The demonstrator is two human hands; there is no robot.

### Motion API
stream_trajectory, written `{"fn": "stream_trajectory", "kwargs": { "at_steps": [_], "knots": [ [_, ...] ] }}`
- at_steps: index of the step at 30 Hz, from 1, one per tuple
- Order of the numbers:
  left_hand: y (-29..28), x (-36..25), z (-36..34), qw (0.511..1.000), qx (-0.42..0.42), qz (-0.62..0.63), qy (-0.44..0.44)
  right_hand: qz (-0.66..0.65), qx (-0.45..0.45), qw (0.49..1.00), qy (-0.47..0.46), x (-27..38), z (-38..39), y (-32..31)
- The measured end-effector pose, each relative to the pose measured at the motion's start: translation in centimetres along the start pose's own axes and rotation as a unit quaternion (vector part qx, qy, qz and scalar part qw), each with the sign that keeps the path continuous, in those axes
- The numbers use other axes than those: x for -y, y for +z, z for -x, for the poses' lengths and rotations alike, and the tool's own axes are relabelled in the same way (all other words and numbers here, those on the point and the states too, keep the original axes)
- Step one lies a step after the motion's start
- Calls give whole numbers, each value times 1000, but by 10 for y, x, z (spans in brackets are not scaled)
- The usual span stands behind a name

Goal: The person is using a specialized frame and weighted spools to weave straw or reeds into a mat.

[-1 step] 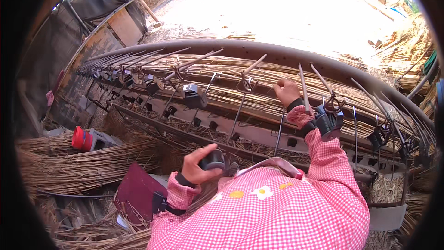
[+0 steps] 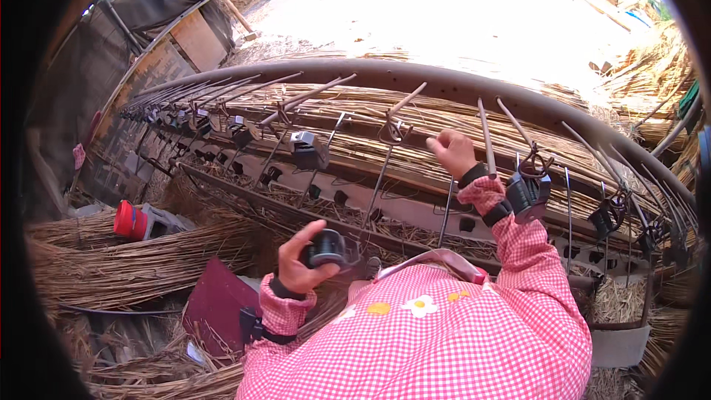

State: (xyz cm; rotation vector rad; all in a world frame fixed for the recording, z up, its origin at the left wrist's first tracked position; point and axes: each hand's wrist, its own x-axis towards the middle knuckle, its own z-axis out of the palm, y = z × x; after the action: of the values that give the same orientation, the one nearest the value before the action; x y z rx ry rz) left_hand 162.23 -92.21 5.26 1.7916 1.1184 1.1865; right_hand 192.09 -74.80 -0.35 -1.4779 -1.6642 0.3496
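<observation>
My left hand grips a dark round spool with fingers and thumb around its side, in front of the long rack's lower rail. My right hand is raised at the rack beside an upright stick. Its fingers are curled and pinched toward the left; anything between them is too fine to make out. Near my right wrist another dark spool hangs. More blocks with dark spools, such as one with a pale top, hang along the rack from sticks on a curved brown beam.
Laid straw stalks run along the rack behind the hanging spools. At the left lie a straw bundle, a red roll and a maroon board. Thin metal rods slant down to the lower rail. Loose straw is heaped at the far right.
My left hand has shifted slightly up and left, and the spool in it has tilted. My right hand has moved a little down and left, its fingers bunched differently.
</observation>
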Motion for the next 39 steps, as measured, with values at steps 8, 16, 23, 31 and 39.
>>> {"fn": "stream_trajectory", "kwargs": {
  "at_steps": [8,16,23,31,39],
  "knots": [
    [33,-28,-58,903,-16,320,285,-645,445,566,-256,177,95,-69],
    [85,-1,-128,764,63,-477,430,-666,569,482,30,150,101,-64],
    [103,75,-157,844,432,313,-44,-798,107,507,309,-9,17,-13],
    [157,118,-229,954,162,251,-16,-791,-102,488,355,-59,-17,37],
    [138,57,-179,969,50,-216,105,-412,166,783,436,-4,17,-2]
  ]
}}
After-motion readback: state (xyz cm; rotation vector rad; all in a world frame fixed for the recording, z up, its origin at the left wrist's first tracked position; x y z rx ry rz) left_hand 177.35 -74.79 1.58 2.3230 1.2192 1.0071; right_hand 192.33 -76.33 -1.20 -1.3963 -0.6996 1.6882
